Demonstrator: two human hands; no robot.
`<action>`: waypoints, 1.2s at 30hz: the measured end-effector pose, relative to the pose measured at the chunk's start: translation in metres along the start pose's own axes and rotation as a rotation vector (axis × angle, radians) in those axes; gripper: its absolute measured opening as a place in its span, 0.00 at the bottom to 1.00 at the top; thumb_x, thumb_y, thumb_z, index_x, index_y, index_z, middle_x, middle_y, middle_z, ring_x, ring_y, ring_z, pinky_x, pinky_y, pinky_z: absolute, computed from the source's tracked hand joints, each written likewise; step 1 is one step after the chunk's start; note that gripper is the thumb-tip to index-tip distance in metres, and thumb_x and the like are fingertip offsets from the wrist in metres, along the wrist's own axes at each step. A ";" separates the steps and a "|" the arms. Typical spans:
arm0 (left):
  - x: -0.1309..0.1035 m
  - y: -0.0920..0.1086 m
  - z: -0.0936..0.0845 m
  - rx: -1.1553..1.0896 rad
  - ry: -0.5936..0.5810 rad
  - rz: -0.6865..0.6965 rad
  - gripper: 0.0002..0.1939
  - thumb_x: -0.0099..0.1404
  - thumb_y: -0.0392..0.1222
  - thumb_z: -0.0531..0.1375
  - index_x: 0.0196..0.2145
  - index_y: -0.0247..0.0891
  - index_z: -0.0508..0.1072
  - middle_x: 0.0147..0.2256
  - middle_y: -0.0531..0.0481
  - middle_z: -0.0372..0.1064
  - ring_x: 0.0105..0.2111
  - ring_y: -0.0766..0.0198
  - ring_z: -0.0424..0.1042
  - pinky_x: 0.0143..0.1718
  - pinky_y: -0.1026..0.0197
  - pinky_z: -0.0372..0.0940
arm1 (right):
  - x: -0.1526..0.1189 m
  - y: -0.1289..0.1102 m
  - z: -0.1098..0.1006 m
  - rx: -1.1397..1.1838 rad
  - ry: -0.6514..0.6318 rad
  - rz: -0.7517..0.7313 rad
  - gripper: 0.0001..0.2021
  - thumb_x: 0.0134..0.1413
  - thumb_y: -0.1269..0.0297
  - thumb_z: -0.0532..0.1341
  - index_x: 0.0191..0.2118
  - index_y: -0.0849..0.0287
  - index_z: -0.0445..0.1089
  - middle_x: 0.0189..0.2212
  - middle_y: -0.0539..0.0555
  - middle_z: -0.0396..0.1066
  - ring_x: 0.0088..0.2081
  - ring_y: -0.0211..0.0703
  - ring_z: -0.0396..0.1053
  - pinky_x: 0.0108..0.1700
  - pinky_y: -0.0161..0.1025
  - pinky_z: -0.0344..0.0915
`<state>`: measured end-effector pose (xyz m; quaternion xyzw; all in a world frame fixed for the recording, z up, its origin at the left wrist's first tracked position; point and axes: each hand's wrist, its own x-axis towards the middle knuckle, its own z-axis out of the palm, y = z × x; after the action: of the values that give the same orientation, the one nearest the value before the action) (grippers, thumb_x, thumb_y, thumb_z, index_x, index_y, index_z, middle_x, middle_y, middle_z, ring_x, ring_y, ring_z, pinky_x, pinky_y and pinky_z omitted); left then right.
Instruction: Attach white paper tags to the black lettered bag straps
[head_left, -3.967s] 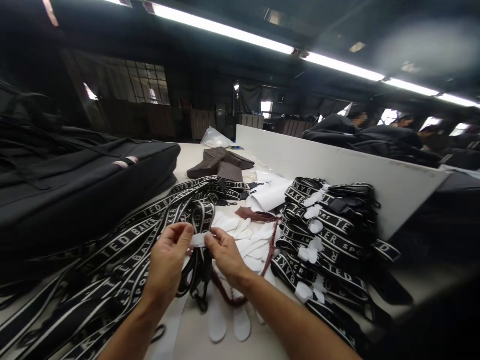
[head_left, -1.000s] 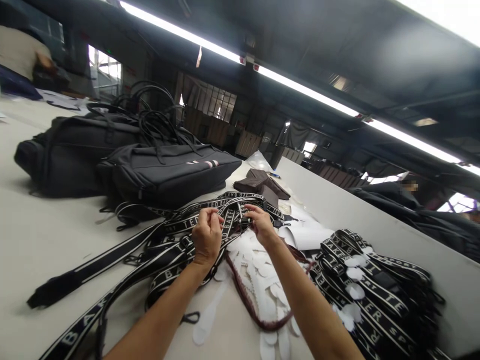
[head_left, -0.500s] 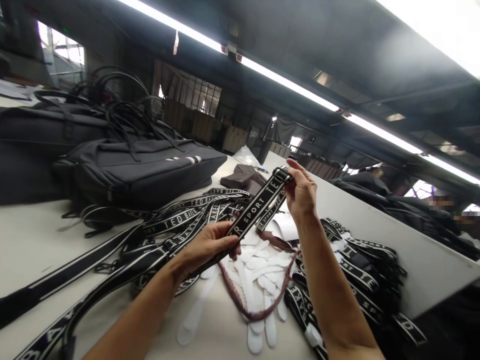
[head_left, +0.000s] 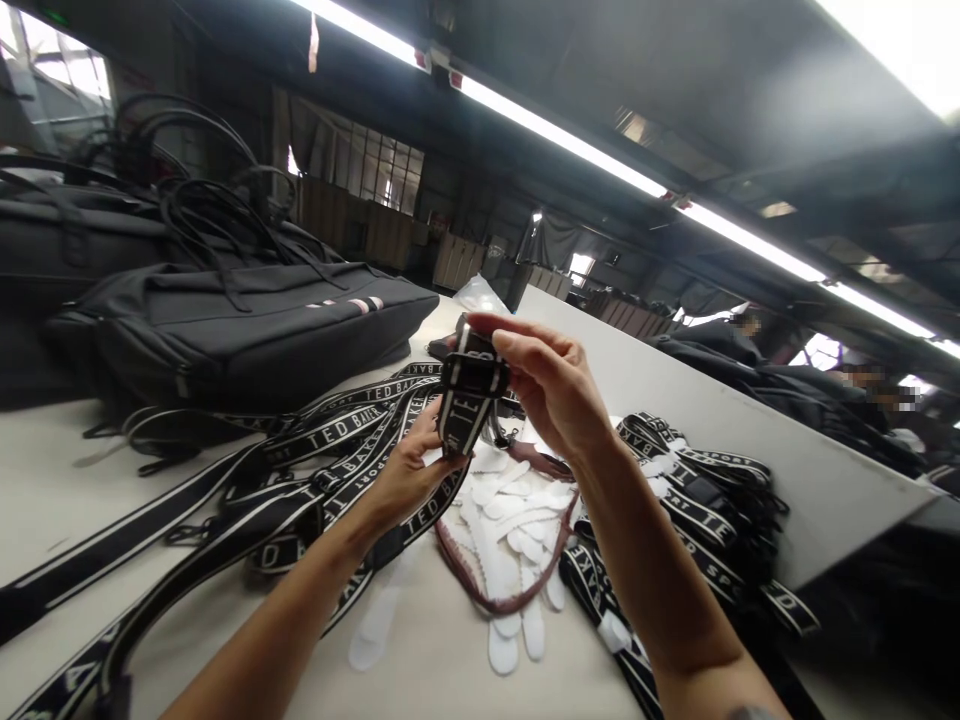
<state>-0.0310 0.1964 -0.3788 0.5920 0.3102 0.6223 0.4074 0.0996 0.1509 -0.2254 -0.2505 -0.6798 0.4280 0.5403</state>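
A black strap (head_left: 466,412) with white lettering and a dark buckle is held up in front of me, folded near the buckle. My left hand (head_left: 416,465) grips its lower part, fingers wrapped round it. At the top, beside the buckle, my right hand (head_left: 544,375) pinches the strap between thumb and fingers. Below lies a dark-rimmed pouch (head_left: 495,606) holding many white strips (head_left: 517,510). Loose lettered straps (head_left: 322,440) are heaped to the left, and bundled straps (head_left: 697,520) with white ties lie on the right.
Black bags (head_left: 247,330) with looped handles stand at the left on the pale table (head_left: 420,650). A clear plastic bag (head_left: 480,295) sits at the far edge. Behind a pale panel (head_left: 637,370) at the right are dark items and people, blurred.
The strap's buckle end has moved left and is now folded and closer to my left hand. My right hand has moved left with it. The view has shifted slightly.
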 end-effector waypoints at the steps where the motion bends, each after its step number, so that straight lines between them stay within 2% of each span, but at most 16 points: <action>1: -0.001 0.002 0.000 0.002 -0.052 -0.014 0.12 0.47 0.49 0.72 0.24 0.40 0.78 0.38 0.41 0.72 0.40 0.50 0.72 0.33 0.57 0.70 | -0.004 -0.005 0.006 -0.007 -0.044 0.006 0.14 0.51 0.60 0.65 0.44 0.56 0.77 0.35 0.52 0.76 0.41 0.44 0.75 0.45 0.42 0.74; 3: -0.002 0.007 0.000 0.003 -0.187 -0.043 0.11 0.51 0.50 0.69 0.27 0.40 0.78 0.36 0.43 0.73 0.39 0.51 0.72 0.36 0.56 0.70 | -0.011 -0.013 0.015 -0.004 -0.124 0.017 0.13 0.52 0.60 0.65 0.43 0.55 0.78 0.36 0.52 0.76 0.42 0.45 0.75 0.46 0.44 0.74; 5: -0.004 0.012 0.000 -0.030 -0.261 -0.088 0.12 0.52 0.50 0.68 0.30 0.39 0.79 0.35 0.45 0.73 0.39 0.53 0.72 0.40 0.56 0.69 | -0.017 -0.016 0.022 0.006 -0.193 0.033 0.13 0.52 0.60 0.64 0.43 0.55 0.78 0.38 0.52 0.77 0.44 0.46 0.75 0.49 0.45 0.74; 7: -0.006 0.013 -0.001 -0.086 -0.263 -0.157 0.15 0.52 0.51 0.68 0.32 0.37 0.79 0.31 0.46 0.73 0.36 0.55 0.71 0.38 0.58 0.68 | -0.019 -0.014 0.024 0.012 -0.236 0.051 0.13 0.53 0.59 0.64 0.44 0.55 0.77 0.40 0.52 0.77 0.45 0.46 0.74 0.51 0.47 0.72; 9: -0.007 0.011 -0.003 -0.134 -0.220 -0.224 0.18 0.52 0.52 0.68 0.34 0.36 0.79 0.28 0.46 0.72 0.31 0.58 0.71 0.32 0.60 0.67 | -0.016 -0.007 0.023 0.016 -0.236 0.061 0.15 0.53 0.59 0.64 0.46 0.55 0.77 0.42 0.52 0.76 0.47 0.47 0.74 0.53 0.48 0.71; 12: -0.005 0.004 -0.008 -0.183 -0.167 -0.272 0.19 0.53 0.53 0.68 0.36 0.34 0.78 0.30 0.44 0.73 0.26 0.61 0.69 0.23 0.64 0.62 | -0.005 0.010 0.014 -0.009 -0.145 0.025 0.18 0.52 0.58 0.63 0.49 0.54 0.75 0.45 0.52 0.76 0.50 0.48 0.72 0.54 0.49 0.70; 15: -0.002 -0.004 -0.011 -0.234 -0.184 -0.312 0.18 0.54 0.51 0.69 0.35 0.34 0.77 0.32 0.44 0.74 0.23 0.65 0.67 0.20 0.66 0.59 | 0.008 0.023 0.001 -0.126 -0.016 -0.065 0.22 0.51 0.62 0.61 0.54 0.54 0.72 0.47 0.52 0.75 0.53 0.49 0.70 0.56 0.50 0.69; 17: 0.000 -0.006 -0.012 -0.282 -0.191 -0.304 0.16 0.53 0.49 0.70 0.34 0.34 0.78 0.32 0.45 0.75 0.26 0.64 0.69 0.25 0.65 0.64 | 0.014 0.027 -0.009 -0.247 0.033 -0.150 0.26 0.50 0.66 0.60 0.57 0.53 0.69 0.51 0.51 0.72 0.57 0.49 0.67 0.58 0.50 0.67; 19: 0.001 -0.007 -0.011 -0.333 -0.205 -0.272 0.15 0.53 0.47 0.71 0.35 0.34 0.78 0.34 0.45 0.75 0.33 0.61 0.73 0.36 0.63 0.68 | 0.018 0.028 -0.018 -0.379 0.060 -0.267 0.29 0.49 0.69 0.60 0.60 0.50 0.66 0.56 0.50 0.68 0.61 0.49 0.62 0.61 0.50 0.64; 21: 0.000 -0.006 -0.009 -0.370 -0.252 -0.254 0.16 0.55 0.46 0.70 0.38 0.35 0.78 0.37 0.44 0.76 0.38 0.59 0.74 0.44 0.60 0.68 | 0.023 0.028 -0.027 -0.498 0.093 -0.397 0.30 0.49 0.71 0.60 0.61 0.49 0.64 0.59 0.49 0.65 0.63 0.48 0.58 0.64 0.50 0.60; 24: -0.002 -0.004 -0.005 -0.383 -0.334 -0.275 0.16 0.57 0.46 0.69 0.41 0.36 0.78 0.39 0.44 0.76 0.39 0.59 0.74 0.47 0.59 0.67 | 0.037 0.030 -0.044 -0.594 0.170 -0.551 0.28 0.50 0.73 0.59 0.58 0.51 0.66 0.58 0.49 0.65 0.62 0.45 0.60 0.66 0.47 0.57; 27: -0.005 -0.002 -0.001 -0.384 -0.395 -0.303 0.17 0.56 0.46 0.70 0.41 0.35 0.77 0.39 0.44 0.76 0.39 0.59 0.74 0.46 0.58 0.68 | 0.055 0.032 -0.063 -0.600 0.264 -0.601 0.24 0.51 0.74 0.59 0.55 0.55 0.69 0.54 0.50 0.69 0.57 0.43 0.67 0.64 0.43 0.61; 32: -0.009 -0.004 0.008 -0.371 -0.436 -0.322 0.19 0.51 0.48 0.72 0.37 0.33 0.78 0.35 0.43 0.75 0.36 0.60 0.73 0.40 0.61 0.68 | 0.071 0.019 -0.086 -0.536 0.332 -0.639 0.22 0.49 0.73 0.60 0.52 0.57 0.69 0.52 0.53 0.71 0.54 0.41 0.69 0.61 0.40 0.65; 34: -0.010 -0.006 0.010 -0.345 -0.437 -0.309 0.18 0.52 0.49 0.72 0.35 0.33 0.79 0.35 0.43 0.75 0.34 0.61 0.73 0.37 0.62 0.67 | 0.069 0.008 -0.089 -0.531 0.347 -0.687 0.22 0.49 0.72 0.60 0.52 0.57 0.69 0.52 0.54 0.71 0.54 0.42 0.70 0.61 0.41 0.65; 36: -0.010 -0.005 0.011 -0.331 -0.445 -0.279 0.17 0.53 0.50 0.71 0.35 0.34 0.79 0.36 0.42 0.75 0.36 0.60 0.72 0.38 0.62 0.67 | 0.066 -0.006 -0.088 -0.553 0.365 -0.744 0.22 0.50 0.71 0.60 0.53 0.56 0.69 0.51 0.54 0.71 0.54 0.42 0.70 0.61 0.43 0.64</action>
<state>-0.0201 0.1892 -0.3872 0.5912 0.1862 0.4574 0.6376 0.1650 0.2286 -0.1816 -0.1958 -0.7055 -0.0410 0.6799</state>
